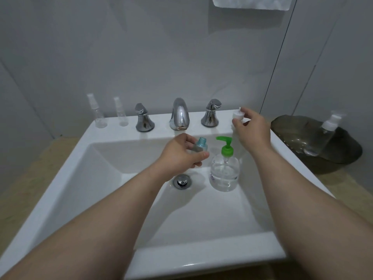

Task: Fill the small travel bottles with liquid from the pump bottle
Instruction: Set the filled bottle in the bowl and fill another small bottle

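White ceramic forms the work surface: we see a rectangular sink point(60, 168) set into a beige countertop point(30, 178), filling the lower and middle frame. Plain grey wall point(141, 47) panels close off the upper frame, and the bottom edge of a white towel point(252, 3) hangs at the top right.

On the rear deck of the sink, a chrome spout point(179, 115) stands at centre between a left handle point(143, 121) and a right handle point(211, 114). Two clear spray bottles point(99, 112) stand upright at the deck's left end, capped, side by side but apart. The drain point(182, 181) sits on the basin floor at centre frame.

The pump bottle point(224, 168), clear with a green pump, stands upright in the basin just right of the drain, with its nozzle pointing left.

The left hand point(177, 154) grips a small blue-tinted bottle point(200, 145) over the basin, neck open and tilted slightly, just left of the green nozzle. The right hand point(252, 128) pinches a white spray cap point(237, 115) above the deck's right end, beside the right handle.

At the right of the frame, a dark dish point(343, 154) rests on the countertop with a clear capped bottle point(323, 138) lying tilted in it.
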